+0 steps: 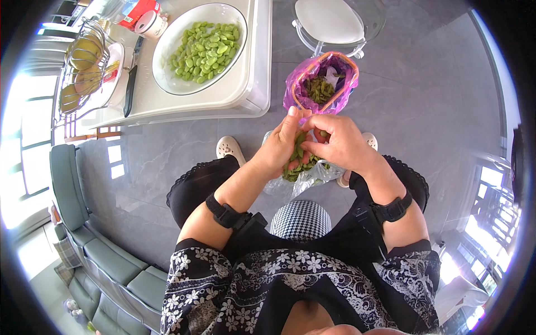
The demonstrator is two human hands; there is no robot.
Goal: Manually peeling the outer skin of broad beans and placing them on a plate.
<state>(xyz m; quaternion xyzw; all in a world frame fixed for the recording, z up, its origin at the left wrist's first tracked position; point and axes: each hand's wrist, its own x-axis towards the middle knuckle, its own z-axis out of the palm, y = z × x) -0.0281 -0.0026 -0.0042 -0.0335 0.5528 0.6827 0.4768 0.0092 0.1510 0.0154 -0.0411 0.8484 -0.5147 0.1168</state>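
My left hand point(281, 140) is closed around several green bean pods point(297, 151). My right hand point(344, 140) meets it, with thumb and fingers pinching at the pods; a round green bean point(323, 133) shows by its curled fingers. Below both hands, a clear plastic bag point(299, 184) on the floor holds more pods point(295, 172), partly hidden by my hands. Just beyond my fingertips stands a bin with a purple liner point(289, 94), containing pod shells point(320, 90) and a white scrap. Shelled green beans point(205, 54) fill part of a white bowl point(165, 81) on the table at left.
The white table point(176, 109) also carries a black-handled knife point(130, 90), a wire fruit basket point(79, 109) and a lidded cup point(150, 24). A white-seated chair point(331, 21) stands beyond the bin. Between my legs is a houndstooth stool point(300, 222). A green sofa point(111, 255) lies at left.
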